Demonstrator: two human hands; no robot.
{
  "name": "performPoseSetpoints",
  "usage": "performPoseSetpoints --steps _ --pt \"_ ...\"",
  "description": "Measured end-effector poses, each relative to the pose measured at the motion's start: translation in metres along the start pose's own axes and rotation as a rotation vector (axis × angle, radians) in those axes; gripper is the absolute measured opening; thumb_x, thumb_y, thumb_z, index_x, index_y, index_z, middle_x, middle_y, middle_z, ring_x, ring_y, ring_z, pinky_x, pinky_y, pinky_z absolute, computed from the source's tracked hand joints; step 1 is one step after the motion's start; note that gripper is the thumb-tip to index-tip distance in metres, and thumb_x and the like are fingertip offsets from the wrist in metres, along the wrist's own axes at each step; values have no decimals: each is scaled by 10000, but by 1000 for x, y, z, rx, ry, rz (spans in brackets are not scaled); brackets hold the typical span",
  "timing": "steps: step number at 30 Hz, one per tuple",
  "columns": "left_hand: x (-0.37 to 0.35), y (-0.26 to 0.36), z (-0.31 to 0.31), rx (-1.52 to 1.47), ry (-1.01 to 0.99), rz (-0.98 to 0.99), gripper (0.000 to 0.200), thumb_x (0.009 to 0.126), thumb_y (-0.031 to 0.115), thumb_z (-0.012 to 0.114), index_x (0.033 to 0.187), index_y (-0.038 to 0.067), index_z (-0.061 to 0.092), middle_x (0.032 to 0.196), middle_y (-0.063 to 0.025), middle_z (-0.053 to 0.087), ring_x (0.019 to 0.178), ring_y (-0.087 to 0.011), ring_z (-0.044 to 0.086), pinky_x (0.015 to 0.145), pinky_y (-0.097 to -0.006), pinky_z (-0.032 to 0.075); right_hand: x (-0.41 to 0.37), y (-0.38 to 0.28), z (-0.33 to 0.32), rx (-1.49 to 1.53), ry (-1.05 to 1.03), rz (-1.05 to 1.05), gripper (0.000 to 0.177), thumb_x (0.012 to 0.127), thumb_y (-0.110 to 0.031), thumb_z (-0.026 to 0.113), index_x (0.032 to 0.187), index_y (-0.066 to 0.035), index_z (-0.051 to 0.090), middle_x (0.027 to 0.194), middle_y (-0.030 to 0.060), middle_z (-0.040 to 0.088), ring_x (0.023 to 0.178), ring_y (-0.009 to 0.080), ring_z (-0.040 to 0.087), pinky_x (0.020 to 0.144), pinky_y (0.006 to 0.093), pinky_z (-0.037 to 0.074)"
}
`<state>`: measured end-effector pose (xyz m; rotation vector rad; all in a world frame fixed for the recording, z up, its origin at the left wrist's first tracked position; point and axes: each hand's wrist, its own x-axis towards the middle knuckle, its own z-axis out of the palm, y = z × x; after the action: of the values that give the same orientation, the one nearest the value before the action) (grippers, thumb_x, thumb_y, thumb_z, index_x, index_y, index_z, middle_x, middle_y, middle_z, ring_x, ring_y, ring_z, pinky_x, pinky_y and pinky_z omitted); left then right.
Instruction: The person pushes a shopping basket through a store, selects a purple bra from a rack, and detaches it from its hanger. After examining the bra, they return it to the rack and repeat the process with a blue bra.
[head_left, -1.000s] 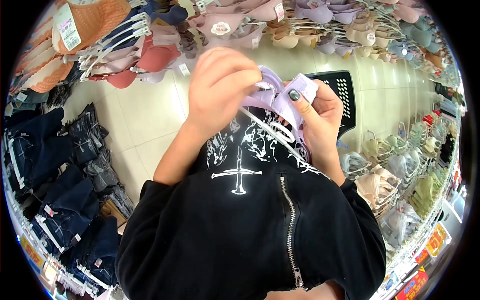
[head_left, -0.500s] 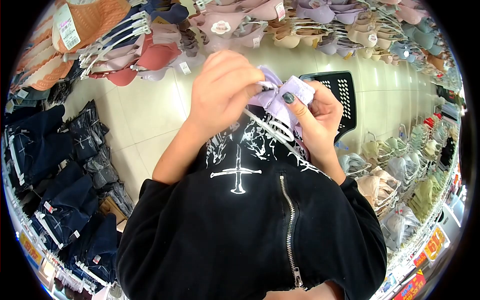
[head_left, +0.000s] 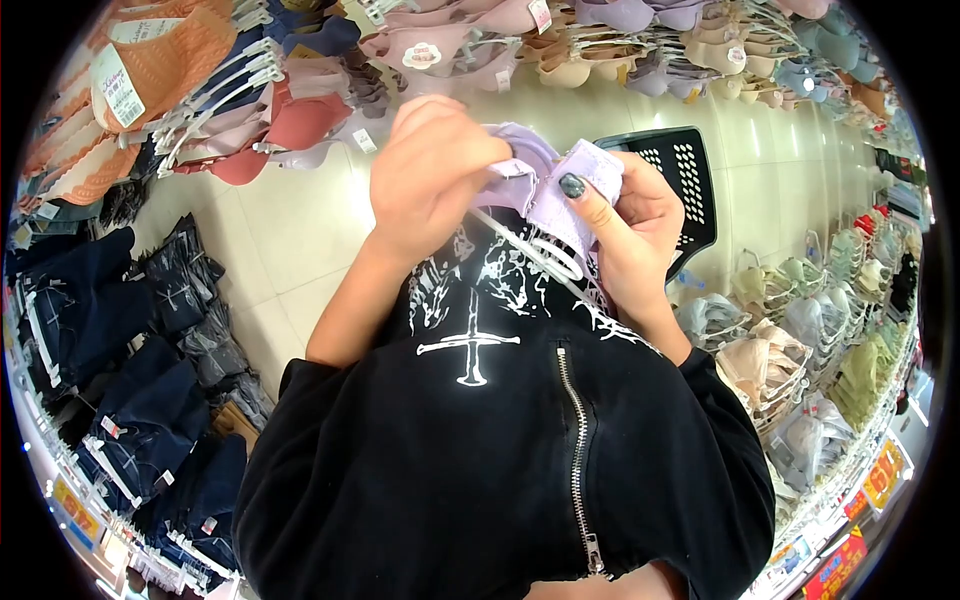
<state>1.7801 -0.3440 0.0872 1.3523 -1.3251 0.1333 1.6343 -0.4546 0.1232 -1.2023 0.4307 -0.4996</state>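
Note:
In front of my chest a lilac bra (head_left: 572,208) is held up between both hands, with a white plastic hanger (head_left: 530,243) below it. My left hand (head_left: 430,170) is closed, its fingers pinching one end of the bra's band; the fingertips are partly hidden behind the hand. On the other side my right hand (head_left: 640,215) grips the band's folded part, thumb with a dark painted nail pressed on the lilac fabric. A curved strip of the bra bows up between the two hands. The hanger slants down to the right, toward my right wrist.
Racks of hanging bras (head_left: 430,45) run across the far side. Dark jeans (head_left: 140,400) hang at the left, and pale bras on hangers (head_left: 765,365) line the right. A black perforated basket (head_left: 690,180) is beyond my right hand, above the tiled floor (head_left: 310,240).
My left hand has moved slightly left, spreading the band wider between the hands. My right hand keeps its grip. The view has shifted a little.

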Motion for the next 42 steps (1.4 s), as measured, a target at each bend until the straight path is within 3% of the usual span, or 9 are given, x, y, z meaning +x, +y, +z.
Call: performPoseSetpoints --steps 3,9,15,18,25,30,42 --pt "2 -1 5 16 33 61 158 620 7 615 774 33 589 670 -59 566 601 -239 516 670 -348 415 -2 0 -1 33 3 28 190 750 28 624 937 38 587 871 60 619 783 91 573 697 216 462" --pt "3 3 8 1 16 79 170 616 5 613 782 27 584 666 -61 567 613 -244 516 671 -339 410 -4 -1 -5 26 -39 18 183 756 42 598 939 43 584 871 63 617 782 95 575 703 216 464" --pt "3 7 8 -27 -43 -12 176 608 5 615 778 38 588 667 -54 566 619 -240 509 653 -315 393 -7 0 -8 -15 -60 9 186 755 52 573 941 48 582 887 75 615 793 102 573 713 222 465" --pt "2 9 7 -25 -127 -63 72 709 18 604 773 -6 579 689 -78 576 622 -219 514 640 -330 389 -10 0 -11 -33 -66 -22 194 753 53 568 947 48 581 892 79 615 795 106 574 713 226 466" --pt "-2 7 10 -48 -171 -194 82 718 20 607 792 -8 586 717 -78 591 637 -188 512 632 -289 374 -13 -1 -15 -93 -57 -11 210 767 18 586 973 55 574 890 78 613 795 100 575 702 226 470" --pt "-2 8 9 -62 -154 -220 85 750 32 583 826 -7 585 750 -74 593 664 -185 514 643 -282 374 -11 2 -9 -6 67 42 200 789 -13 587 977 54 575 875 63 616 756 85 574 670 207 466" --pt "0 18 -1 118 -188 -44 80 766 55 539 819 12 582 704 -70 561 634 -221 512 666 -316 379 -17 -1 -6 -178 -29 26 168 790 -33 593 943 36 595 812 37 612 717 59 555 637 187 443"
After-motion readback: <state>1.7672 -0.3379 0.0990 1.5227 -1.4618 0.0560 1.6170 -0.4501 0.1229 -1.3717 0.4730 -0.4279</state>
